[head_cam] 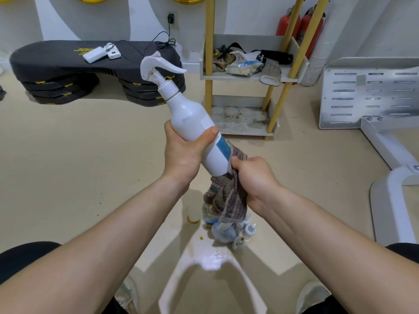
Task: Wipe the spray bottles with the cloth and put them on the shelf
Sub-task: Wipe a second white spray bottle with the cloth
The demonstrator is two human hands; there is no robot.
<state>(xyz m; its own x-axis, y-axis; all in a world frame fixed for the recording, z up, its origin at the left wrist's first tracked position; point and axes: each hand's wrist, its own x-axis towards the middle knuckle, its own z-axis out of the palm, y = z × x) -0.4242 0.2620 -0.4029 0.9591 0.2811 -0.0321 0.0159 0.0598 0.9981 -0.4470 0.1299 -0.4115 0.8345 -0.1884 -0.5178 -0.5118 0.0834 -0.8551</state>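
I hold the spray bottle (192,118) in the air in front of me, tilted, with its white trigger head pointing up and away to the left and its base slanting down toward my right. My left hand (181,152) grasps the bottle around its middle, fingers (208,134) wrapped behind it and the thumb lying across the front just above the blue label. My right hand (254,177) is clenched on the cloth (226,200), a striped brownish rag, pressing it against the lower end of the bottle. The rest of the cloth hangs loose below my fist.

Directly under the cloth, on the beige floor, stands a small cluster of other bottles (226,233), partly hidden by the rag, with yellowish drips beside them.

The shelf (244,132) stands on the floor ahead of me, beyond the bottle, on yellow posts. Its upper tray holds rags and a crumpled packet, and its lower tray looks stained.

To the left lies a black step platform (56,66) with a white power bank (94,55) on top. Two red fire extinguishers (288,21) stand behind the shelf, and a white metal frame (371,94) stands at the right.
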